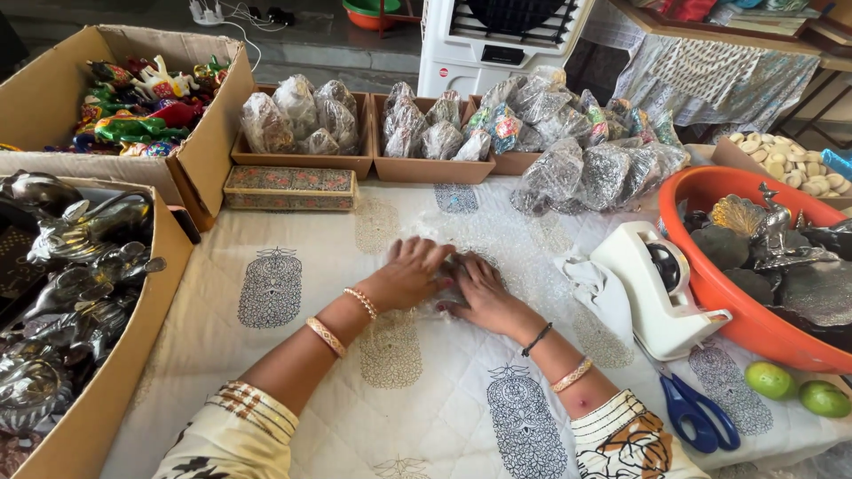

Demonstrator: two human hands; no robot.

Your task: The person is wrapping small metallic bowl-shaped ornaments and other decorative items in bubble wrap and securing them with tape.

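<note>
Both my sleeves lay low as my left hand (410,273) and right hand (484,293) pressed a small bubble-wrap bundle (454,266) flat on the worktop (293,381), fingers curled around it so the wrap stayed shut, tape dispenser (652,288) near.

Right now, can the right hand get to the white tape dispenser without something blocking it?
Probably yes. The right hand rests on the bubble-wrapped bundle, and only a crumpled white cloth lies on the table between it and the tape dispenser.
</note>
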